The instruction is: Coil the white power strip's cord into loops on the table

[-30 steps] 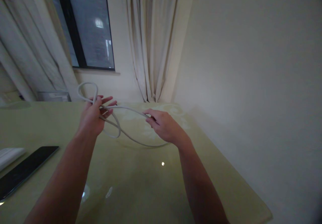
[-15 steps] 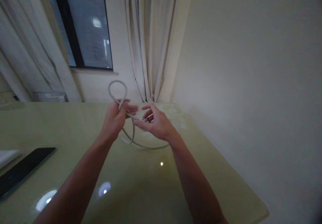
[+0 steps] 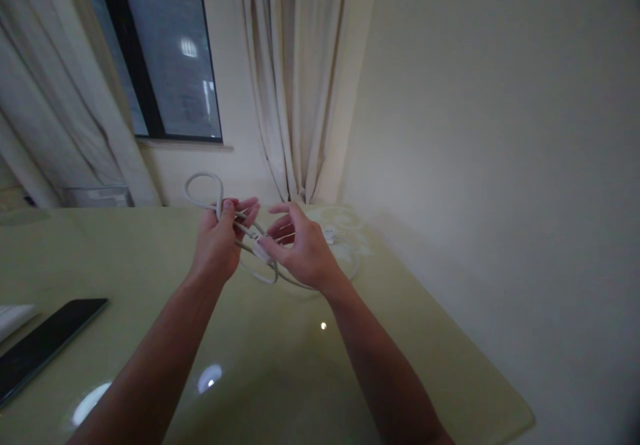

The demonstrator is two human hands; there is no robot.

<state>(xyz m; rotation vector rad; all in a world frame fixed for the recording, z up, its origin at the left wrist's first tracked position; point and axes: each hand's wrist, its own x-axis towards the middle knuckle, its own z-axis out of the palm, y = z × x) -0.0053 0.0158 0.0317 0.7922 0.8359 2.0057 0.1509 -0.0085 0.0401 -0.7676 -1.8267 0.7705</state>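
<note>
A pale grey cable (image 3: 204, 175) is looped up over my left hand (image 3: 220, 237), whose thumb pins it against the fingers. The fingertips of that hand stretch out to the right. A white block-shaped connector (image 3: 263, 250) at the cable's end is pinched by my right hand (image 3: 300, 241), thumb on its near side; its exact kind is unclear. More cable hangs below the hands in a curve toward the table. Behind my right hand, a second white end piece (image 3: 329, 235) lies on the table with cable curving beside it.
The glossy yellow-green table (image 3: 280, 378) reaches a wall (image 3: 475, 165) on the right. A dark flat tablet-like device (image 3: 53, 345) and the corner of a white object (image 3: 15, 318) lie at left. Curtains (image 3: 300, 85) and a window (image 3: 170, 51) stand behind.
My hands have shifted slightly left, and the cable loop has moved left and lower. The white connector now shows under my right thumb, and the end piece behind that hand shows more clearly.
</note>
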